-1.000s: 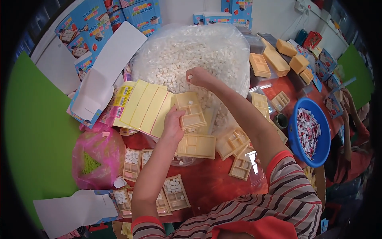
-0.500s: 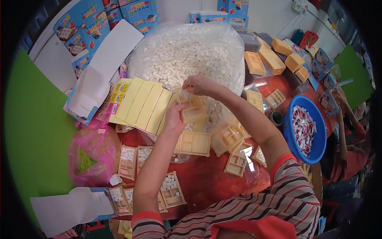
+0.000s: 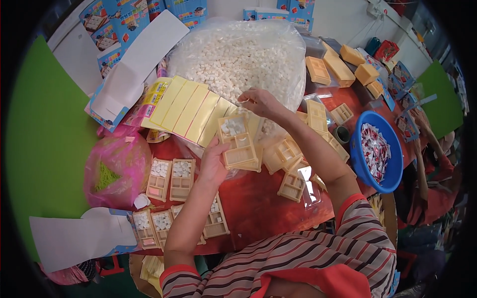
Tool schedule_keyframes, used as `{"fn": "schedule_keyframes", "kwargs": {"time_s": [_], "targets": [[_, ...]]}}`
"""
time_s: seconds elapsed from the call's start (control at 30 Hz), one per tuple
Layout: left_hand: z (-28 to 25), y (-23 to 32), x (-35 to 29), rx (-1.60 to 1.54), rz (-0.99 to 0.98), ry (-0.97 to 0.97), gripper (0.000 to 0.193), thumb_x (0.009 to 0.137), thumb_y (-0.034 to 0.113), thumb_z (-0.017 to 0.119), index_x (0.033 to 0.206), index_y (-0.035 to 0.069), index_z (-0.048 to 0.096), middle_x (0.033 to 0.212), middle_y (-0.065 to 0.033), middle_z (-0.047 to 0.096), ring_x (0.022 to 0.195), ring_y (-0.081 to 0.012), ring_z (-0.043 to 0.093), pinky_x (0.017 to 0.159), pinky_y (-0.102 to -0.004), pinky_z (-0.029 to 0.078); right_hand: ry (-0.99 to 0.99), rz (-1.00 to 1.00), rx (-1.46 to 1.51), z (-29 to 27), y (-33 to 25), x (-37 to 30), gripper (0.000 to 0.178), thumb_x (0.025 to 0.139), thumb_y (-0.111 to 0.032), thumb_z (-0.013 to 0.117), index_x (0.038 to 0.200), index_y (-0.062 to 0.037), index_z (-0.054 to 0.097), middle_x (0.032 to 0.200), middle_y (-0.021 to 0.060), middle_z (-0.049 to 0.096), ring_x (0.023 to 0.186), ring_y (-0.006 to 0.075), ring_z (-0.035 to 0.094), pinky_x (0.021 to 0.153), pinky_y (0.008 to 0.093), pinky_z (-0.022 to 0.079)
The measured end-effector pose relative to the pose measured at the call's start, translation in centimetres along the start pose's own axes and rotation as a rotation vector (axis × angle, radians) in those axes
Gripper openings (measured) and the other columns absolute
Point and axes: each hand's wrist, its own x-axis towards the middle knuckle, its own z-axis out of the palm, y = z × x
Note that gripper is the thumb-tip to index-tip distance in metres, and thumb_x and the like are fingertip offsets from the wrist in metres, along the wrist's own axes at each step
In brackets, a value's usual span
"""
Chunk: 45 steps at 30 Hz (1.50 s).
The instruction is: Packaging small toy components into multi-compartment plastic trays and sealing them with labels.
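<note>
My left hand [image 3: 213,163] grips a cream plastic compartment tray [image 3: 239,151] by its left side, thumb over the rim. White cube-like pieces [image 3: 232,127] fill the tray's top compartment, while the lower ones hold none. Another cream tray [image 3: 257,158] shows at its lower right edge, partly covered. Above and right of the tray, my right hand [image 3: 263,103] hovers by the front of a large clear bag [image 3: 296,54] heaped with white pieces [image 3: 226,67]. Its fingers are bent together; whatever they pinch is too small to make out.
Yellow label sheets [image 3: 181,109] lie left of the bag. Part-filled trays [image 3: 158,178] stand at lower left beside a pink bag [image 3: 119,164]. On the right are loose trays [image 3: 292,186], a blue basin [image 3: 392,174] of small packets and another person's arm [image 3: 422,164].
The tray in my left hand has turned face up and come slightly nearer, showing its white pieces. My right hand has shifted a little right, away from the tray. The whole view has shifted slightly.
</note>
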Motion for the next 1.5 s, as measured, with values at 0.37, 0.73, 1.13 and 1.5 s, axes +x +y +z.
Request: {"fn": "schedule_keyframes", "kwargs": {"time_s": [0.37,0.73,1.13,1.5], "targets": [[-0.8,-2.1,-4.1,0.045,-0.025,0.062,0.052,0.089,-0.001,0.050,0.140,-0.002,0.042,0.132,-0.0185,0.058,0.119,-0.0291,0.062,0.104,-0.0431,0.050,-0.051,-0.012,-0.905,4.3,4.8,5.8,0.018,0.079,-0.011,0.060,0.094,-0.0083,0.068,0.098,0.0124,0.070,0.092,0.0332,0.069,0.078,0.0483,0.051],[-1.8,-0.4,5.5,0.049,-0.006,0.077,0.044,0.088,-0.003,0.048,0.132,0.000,0.048,0.124,-0.0155,0.062,0.113,-0.0298,0.064,0.097,-0.0462,0.054,0.001,-0.053,-0.298,0.4,2.2,4.9,0.017,0.084,-0.012,0.060,0.096,-0.0052,0.071,0.090,0.0182,0.070,0.087,0.0347,0.067,0.075,0.0434,0.053],[0.3,-3.3,-1.5,0.012,-0.011,0.067,0.040,0.090,-0.003,0.053,0.129,0.001,0.052,0.122,-0.0137,0.063,0.109,-0.0251,0.066,0.094,-0.0399,0.056,-0.065,-0.229,-0.145,0.6,-4.6,-6.8,0.025,0.083,-0.006,0.065,0.108,-0.0032,0.069,0.095,0.0155,0.065,0.090,0.0348,0.066,0.080,0.0418,0.053],[-1.2,-11.6,-15.4,-0.044,-0.094,0.169,0.044,0.094,0.000,0.048,0.138,0.001,0.045,0.131,-0.0134,0.058,0.119,-0.0252,0.061,0.102,-0.0432,0.051,-0.194,-0.187,0.006,6.3,-6.9,-20.1,0.022,0.088,-0.005,0.066,0.109,-0.0052,0.070,0.096,0.0122,0.062,0.086,0.0308,0.065,0.075,0.0386,0.053]]}}
